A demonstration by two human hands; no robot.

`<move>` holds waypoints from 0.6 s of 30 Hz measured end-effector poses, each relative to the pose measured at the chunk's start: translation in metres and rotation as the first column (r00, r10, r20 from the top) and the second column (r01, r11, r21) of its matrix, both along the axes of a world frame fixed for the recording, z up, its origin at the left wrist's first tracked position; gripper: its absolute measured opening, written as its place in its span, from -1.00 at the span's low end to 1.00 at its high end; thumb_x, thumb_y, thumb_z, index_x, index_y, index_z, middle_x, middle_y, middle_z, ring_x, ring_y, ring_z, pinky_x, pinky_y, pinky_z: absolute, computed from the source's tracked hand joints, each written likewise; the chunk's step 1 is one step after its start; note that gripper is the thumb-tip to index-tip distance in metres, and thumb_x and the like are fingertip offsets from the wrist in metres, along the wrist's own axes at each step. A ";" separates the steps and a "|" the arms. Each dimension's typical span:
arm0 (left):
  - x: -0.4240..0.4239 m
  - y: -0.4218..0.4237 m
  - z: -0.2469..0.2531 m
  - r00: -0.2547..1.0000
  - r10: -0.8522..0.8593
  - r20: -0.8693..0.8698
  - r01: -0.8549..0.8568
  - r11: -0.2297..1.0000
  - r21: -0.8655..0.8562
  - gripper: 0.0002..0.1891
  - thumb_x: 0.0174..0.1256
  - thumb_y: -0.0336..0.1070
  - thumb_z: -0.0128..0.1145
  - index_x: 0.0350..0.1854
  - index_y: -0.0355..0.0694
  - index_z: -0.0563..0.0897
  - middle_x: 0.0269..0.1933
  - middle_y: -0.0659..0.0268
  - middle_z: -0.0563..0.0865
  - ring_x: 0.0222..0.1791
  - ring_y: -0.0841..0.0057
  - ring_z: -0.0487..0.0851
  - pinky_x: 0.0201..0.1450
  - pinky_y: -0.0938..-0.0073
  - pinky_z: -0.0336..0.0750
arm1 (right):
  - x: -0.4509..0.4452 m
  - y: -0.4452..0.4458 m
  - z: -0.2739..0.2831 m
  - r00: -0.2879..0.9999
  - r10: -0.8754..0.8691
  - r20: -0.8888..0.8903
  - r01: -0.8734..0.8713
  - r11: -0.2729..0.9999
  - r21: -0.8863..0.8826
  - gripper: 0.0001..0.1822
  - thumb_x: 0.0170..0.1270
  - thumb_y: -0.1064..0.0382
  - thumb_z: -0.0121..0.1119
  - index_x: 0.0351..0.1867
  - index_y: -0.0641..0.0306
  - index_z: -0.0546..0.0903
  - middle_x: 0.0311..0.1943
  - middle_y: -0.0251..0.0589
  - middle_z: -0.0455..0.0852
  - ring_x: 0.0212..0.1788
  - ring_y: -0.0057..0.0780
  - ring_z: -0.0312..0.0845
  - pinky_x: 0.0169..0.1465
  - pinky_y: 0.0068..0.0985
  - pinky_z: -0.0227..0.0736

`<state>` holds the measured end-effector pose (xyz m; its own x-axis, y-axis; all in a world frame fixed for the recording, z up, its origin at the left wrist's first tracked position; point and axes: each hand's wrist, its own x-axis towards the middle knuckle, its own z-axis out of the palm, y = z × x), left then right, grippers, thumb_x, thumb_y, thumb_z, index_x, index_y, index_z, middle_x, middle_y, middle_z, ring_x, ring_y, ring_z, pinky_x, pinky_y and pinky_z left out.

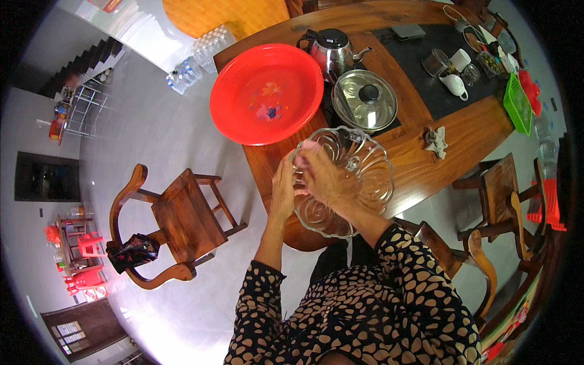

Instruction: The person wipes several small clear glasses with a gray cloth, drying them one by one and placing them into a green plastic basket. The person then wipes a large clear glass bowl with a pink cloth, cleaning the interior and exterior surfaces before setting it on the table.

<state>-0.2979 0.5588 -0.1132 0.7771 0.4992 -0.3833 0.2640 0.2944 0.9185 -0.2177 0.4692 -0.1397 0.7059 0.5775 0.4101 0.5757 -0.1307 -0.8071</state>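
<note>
A clear, scalloped glass serving dish (pixel 372 180) with swirled compartments is at the near end of the wooden table. My left hand (pixel 284 185) grips its left rim, with the fingers pointing away from me. Across the dish's left part reaches my right hand (pixel 321 178), its fingers bent close to the left hand at that same rim. Motion blurs the right fingertips, and I cannot tell whether something pinkish there is a cloth or just the fingers. Just beyond both hands sits a large red plastic basin (pixel 255 86) with a printed flower on its bottom.
Behind the dish are a lidded steel pot (pixel 360 109) and a steel kettle (pixel 335 52). A crumpled grey cloth (pixel 436 142) lies to the right on the table (pixel 461 146). Farther off are a white teapot (pixel 454 86) and a green basket (pixel 518 105). A wooden armchair (pixel 191 219) stands left.
</note>
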 end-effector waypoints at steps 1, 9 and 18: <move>-0.007 -0.007 0.002 0.999 0.049 0.003 -0.049 0.999 0.018 -0.42 0.44 0.20 -0.30 0.34 -0.05 0.33 0.06 0.20 0.56 -0.16 0.45 0.57 -0.32 0.49 0.59 | -0.007 -0.002 0.001 0.997 0.074 0.035 -0.074 0.997 -0.004 -0.55 0.01 0.52 0.14 0.01 0.23 0.45 -0.08 0.04 0.47 -0.07 0.06 0.45 -0.06 -0.25 0.43; -0.041 -0.041 0.000 0.962 0.274 0.018 -0.260 0.888 0.381 -0.46 0.52 0.01 -0.36 0.26 -0.33 0.37 0.04 0.15 0.59 0.02 0.45 0.55 0.01 0.49 0.47 | -0.037 -0.007 -0.004 0.949 0.280 0.144 -0.280 0.960 -0.019 -0.60 0.07 0.47 0.18 0.00 0.26 0.47 -0.09 0.01 0.50 -0.09 -0.02 0.48 -0.15 -0.29 0.48; -0.047 -0.045 -0.011 0.955 0.286 0.079 -0.294 0.950 0.110 -0.57 0.50 -0.15 -0.16 0.33 -0.15 0.30 0.09 0.14 0.56 -0.08 0.49 0.61 -0.33 0.57 0.62 | -0.022 0.001 0.008 1.000 0.008 0.019 -0.007 0.996 -0.090 -0.65 -0.04 0.51 0.19 -0.18 0.20 0.44 -0.21 -0.07 0.46 -0.16 -0.02 0.46 -0.14 -0.24 0.42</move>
